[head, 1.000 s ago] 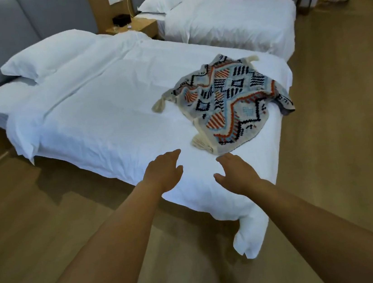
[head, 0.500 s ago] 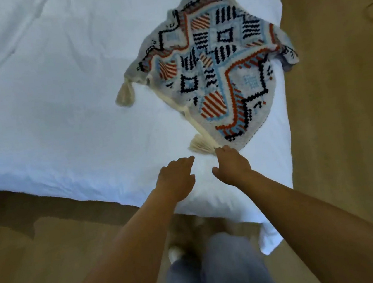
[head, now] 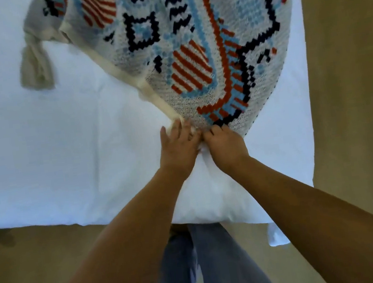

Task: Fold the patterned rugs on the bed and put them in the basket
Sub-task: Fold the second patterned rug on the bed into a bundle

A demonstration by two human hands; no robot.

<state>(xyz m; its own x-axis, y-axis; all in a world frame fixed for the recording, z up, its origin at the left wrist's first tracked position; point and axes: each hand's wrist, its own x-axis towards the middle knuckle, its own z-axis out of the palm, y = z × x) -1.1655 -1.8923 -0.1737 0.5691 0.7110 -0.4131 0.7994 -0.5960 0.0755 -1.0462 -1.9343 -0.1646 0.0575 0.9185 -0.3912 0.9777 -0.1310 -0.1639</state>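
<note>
Both your left hand point(head: 178, 147) and right hand point(head: 225, 144) pinch the patterned rug point(head: 192, 45) at its near corner; it stretches straight away from you across the bed point(head: 41, 160).

Rug point(head: 192, 45), upper centre of frame: pale grey-white knit ground, pixel-like geometric pattern. Light blue bands and blocks, rust-red zigzag outlines, navy-black stepped lines and a navy square frame with blue centre. Two patches of red-and-white diagonal stripes, one top left, one mid-frame. Cream border strip along its left edge. Tassel point(head: 34, 68), upper left: cream, plain. Bed point(head: 41, 160), left and centre: plain white sheet, faint bluish cast. Floor point(head: 349, 72), right side and lower left: tan-brown, no clear pattern. Jeans point(head: 216, 268), bottom centre: faded blue-grey denim, plain.
</note>
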